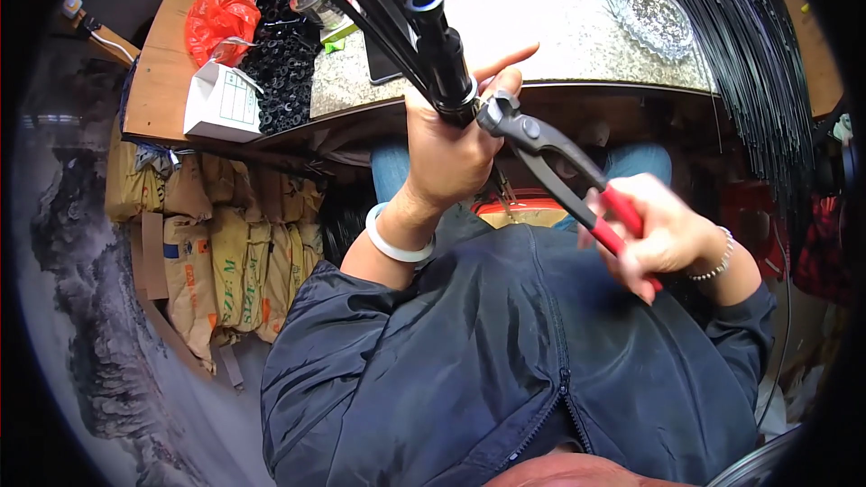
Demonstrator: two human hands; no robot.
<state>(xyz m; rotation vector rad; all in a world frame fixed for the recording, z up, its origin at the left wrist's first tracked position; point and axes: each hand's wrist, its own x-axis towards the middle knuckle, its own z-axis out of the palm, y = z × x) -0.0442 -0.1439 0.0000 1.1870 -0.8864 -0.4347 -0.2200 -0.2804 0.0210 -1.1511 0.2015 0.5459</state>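
Observation:
My left hand (449, 162) is wrapped round the base of a black umbrella frame (440, 59), a hollow tube with several thin ribs slanting up and left from it. The index finger of that hand points out to the right. My right hand (666, 233) grips the red handles of a pair of end-cutting pincers (561, 153). Their jaws meet the base of the tube beside my left fingers. What sits between the jaws is too small to make out. The frame is held up in front of the table's near edge.
Small black parts (287, 72) cover the table's left side, near a red plastic bag (222, 22) and a white box (222, 101). A glass dish (656, 20) stands right of the white work surface (532, 32). Long black ribs (744, 63) hang over the right edge. Sacks (239, 261) stand lower left.

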